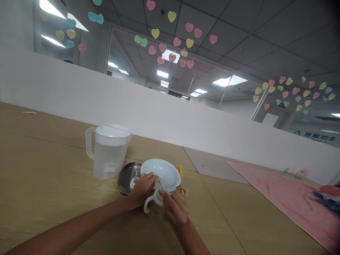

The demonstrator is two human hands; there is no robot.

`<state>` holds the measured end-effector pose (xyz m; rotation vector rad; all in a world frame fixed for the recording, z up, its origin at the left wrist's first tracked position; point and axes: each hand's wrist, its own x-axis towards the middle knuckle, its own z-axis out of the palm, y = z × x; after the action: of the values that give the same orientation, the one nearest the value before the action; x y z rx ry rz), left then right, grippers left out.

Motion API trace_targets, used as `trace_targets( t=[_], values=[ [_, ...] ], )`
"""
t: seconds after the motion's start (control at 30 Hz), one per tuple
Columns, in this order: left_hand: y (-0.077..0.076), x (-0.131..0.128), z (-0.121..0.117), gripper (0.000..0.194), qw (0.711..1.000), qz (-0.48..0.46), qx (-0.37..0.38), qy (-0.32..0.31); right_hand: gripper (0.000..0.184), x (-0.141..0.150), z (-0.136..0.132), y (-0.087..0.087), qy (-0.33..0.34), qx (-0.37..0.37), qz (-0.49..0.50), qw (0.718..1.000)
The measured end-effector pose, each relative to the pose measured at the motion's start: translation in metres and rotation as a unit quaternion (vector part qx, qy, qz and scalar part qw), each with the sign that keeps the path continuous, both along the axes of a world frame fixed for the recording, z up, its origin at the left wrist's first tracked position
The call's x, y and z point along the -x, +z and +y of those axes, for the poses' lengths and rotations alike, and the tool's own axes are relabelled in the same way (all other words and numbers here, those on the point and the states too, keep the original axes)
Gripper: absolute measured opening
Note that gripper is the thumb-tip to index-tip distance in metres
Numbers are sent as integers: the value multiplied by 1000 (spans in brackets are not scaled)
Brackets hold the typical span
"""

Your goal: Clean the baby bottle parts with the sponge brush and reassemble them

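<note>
The right hand point(176, 206) curls its fingers tightly around a thin rod point(161, 186), most of it hidden, and its fingertips meet the rim of a white hooked piece point(154, 199) that sits between the two hands, its curved handle bending down on the left hand's side. The left hand point(145, 186) is clamped on a small white ring point(158, 182), just above that piece; the hands are close together but apart from each other. A bit of bright green point(182, 192) shows at the right hand's outer side. Just beyond the left hand and partly behind it, a round metal tray point(123, 180) bears a clear piece point(136, 172) with a white part below it. A white oval bowl point(160, 170) stands right past both hands, and something yellow point(181, 172) lies beside its edge, beyond the right hand. Farther off to the left of the left hand, a translucent lidded jug point(109, 157) stands upright on the tan table point(53, 159). Well to the right of the right hand spreads a pink cloth point(287, 198), with orange and blue things upon it. Behind everything runs a low white wall point(164, 115), below glass dotted with heart-shaped notes point(172, 16).
</note>
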<state>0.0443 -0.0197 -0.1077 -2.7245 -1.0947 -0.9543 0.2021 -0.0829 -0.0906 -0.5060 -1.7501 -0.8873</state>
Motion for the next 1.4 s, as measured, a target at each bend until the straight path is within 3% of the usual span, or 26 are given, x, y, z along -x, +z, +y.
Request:
trace_targets(
  t=[0.5, 0.83, 1.4],
  values=[
    [2, 1, -4, 22, 1000, -26, -3, -6, 17, 3, -2, 8, -13, -3, 32, 999],
    [11, 1, -14, 37, 990, -128, 56, -2, 14, 7, -3, 3, 2, 2, -33, 999],
    [4, 0, -8, 33, 981, -170, 90, -18, 14, 14, -6, 7, -34, 29, 29, 999]
  ],
)
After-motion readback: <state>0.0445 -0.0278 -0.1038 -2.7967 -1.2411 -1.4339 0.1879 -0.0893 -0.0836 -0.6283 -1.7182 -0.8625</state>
